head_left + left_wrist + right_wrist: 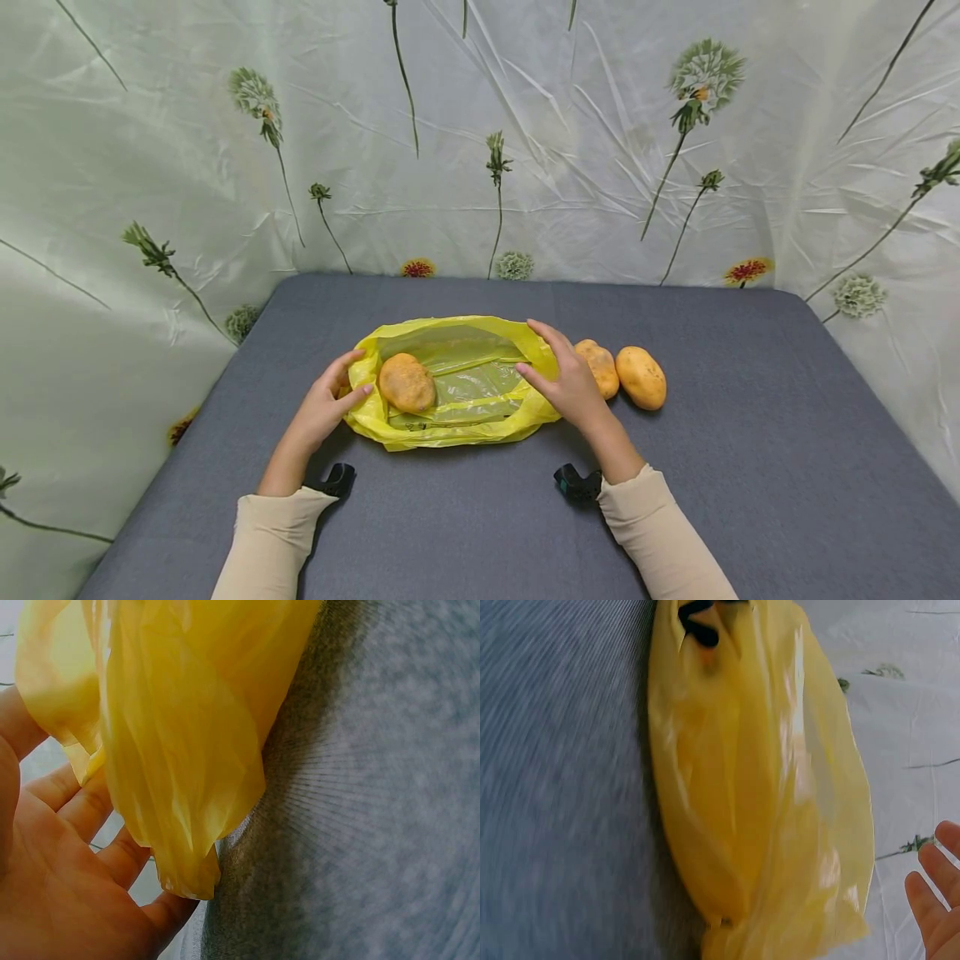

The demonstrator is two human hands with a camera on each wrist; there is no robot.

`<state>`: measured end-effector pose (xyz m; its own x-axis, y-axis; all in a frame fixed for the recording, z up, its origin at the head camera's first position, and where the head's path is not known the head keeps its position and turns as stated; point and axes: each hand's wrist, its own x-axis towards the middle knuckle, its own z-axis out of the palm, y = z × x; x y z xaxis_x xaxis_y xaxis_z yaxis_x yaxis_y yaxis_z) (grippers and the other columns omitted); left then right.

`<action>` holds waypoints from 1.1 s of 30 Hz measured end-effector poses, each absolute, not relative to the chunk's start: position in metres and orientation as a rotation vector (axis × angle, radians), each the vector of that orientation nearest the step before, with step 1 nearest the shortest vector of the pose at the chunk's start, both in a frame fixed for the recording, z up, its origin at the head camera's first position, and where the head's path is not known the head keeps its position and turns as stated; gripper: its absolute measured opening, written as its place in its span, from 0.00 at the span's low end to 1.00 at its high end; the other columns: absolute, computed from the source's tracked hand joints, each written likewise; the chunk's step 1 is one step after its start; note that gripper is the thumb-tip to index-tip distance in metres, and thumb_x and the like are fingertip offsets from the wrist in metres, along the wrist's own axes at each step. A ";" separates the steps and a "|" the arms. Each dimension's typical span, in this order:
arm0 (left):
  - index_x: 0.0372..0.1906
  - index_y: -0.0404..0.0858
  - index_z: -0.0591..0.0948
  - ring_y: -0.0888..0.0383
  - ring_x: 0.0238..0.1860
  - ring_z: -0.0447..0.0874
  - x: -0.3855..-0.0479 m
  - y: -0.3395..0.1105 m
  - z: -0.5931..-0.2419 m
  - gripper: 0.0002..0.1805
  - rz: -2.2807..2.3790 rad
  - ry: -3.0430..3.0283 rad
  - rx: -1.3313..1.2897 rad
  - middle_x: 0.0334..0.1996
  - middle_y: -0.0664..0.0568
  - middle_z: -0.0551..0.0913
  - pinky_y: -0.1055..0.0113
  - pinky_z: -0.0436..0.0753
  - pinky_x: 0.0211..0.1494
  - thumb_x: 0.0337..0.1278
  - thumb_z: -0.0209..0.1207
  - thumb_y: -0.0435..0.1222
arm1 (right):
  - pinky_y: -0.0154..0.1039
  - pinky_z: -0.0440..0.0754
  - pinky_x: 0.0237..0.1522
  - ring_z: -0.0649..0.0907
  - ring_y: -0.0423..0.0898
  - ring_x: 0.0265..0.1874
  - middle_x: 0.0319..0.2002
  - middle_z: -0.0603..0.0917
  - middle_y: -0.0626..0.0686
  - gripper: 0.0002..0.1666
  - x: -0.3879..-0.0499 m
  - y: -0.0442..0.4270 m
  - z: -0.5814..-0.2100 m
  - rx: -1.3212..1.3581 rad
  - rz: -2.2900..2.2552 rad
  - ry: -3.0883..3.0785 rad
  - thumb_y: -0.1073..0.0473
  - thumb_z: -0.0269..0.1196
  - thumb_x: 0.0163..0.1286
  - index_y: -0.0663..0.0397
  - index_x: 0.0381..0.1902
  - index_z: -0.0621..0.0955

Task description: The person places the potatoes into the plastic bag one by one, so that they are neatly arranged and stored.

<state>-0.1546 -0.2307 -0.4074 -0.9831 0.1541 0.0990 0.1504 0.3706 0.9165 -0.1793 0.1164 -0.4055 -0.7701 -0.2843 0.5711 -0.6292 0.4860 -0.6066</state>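
Thin crinkly yellow plastic bag [442, 437], mouth open, sits btwn both hands' fingers; lumpy oval tan potato [407, 383] inside, nr L fingers. L hand [321, 408] spread, touching rim; R hand [573, 387] spread at opp. rim, contact unclear. Lumpy second potato [600, 371] & smoother third potato [641, 377] lie R of R fingers on dk-grey fabric-topped table [465, 525].

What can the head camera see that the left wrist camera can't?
Only the head view shows the potato inside the yellow bag, two more potatoes to its right, the right grip and the cream sleeves.

Only the left wrist view shows a close-up of the left grip's palm, with the bag's narrow, bunched tip by its fingers.

Both show the yellow bag, the left grip, the grey table and some pale backdrop.
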 end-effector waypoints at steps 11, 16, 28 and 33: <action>0.63 0.30 0.59 0.56 0.35 0.67 -0.154 -0.229 -0.405 0.30 1.722 2.614 0.284 0.43 0.35 0.71 0.71 0.70 0.34 0.56 0.55 0.28 | 0.54 0.63 0.53 0.68 0.54 0.57 0.58 0.69 0.57 0.36 -0.178 0.148 -0.411 0.679 1.123 -2.392 0.59 0.65 0.57 0.55 0.63 0.65; 0.63 0.29 0.59 0.56 0.34 0.67 -0.153 -0.229 -0.405 0.30 1.726 2.613 0.278 0.42 0.35 0.71 0.71 0.70 0.33 0.55 0.55 0.27 | 0.53 0.63 0.53 0.67 0.54 0.57 0.58 0.69 0.58 0.37 -0.175 0.160 -0.414 0.644 1.131 -2.394 0.61 0.66 0.56 0.57 0.62 0.65; 0.63 0.30 0.59 0.55 0.34 0.68 -0.153 -0.229 -0.404 0.30 1.700 2.622 0.260 0.40 0.36 0.72 0.70 0.71 0.32 0.56 0.55 0.27 | 0.53 0.65 0.51 0.69 0.56 0.54 0.56 0.70 0.61 0.37 -0.172 0.187 -0.416 0.616 1.048 -2.357 0.64 0.67 0.53 0.62 0.61 0.66; 0.64 0.32 0.59 0.55 0.34 0.67 -0.158 -0.234 -0.415 0.31 1.718 2.610 0.260 0.40 0.37 0.72 0.70 0.70 0.32 0.56 0.56 0.29 | 0.54 0.64 0.51 0.70 0.57 0.54 0.55 0.71 0.61 0.35 -0.171 0.199 -0.418 0.577 1.018 -2.342 0.58 0.67 0.55 0.61 0.60 0.67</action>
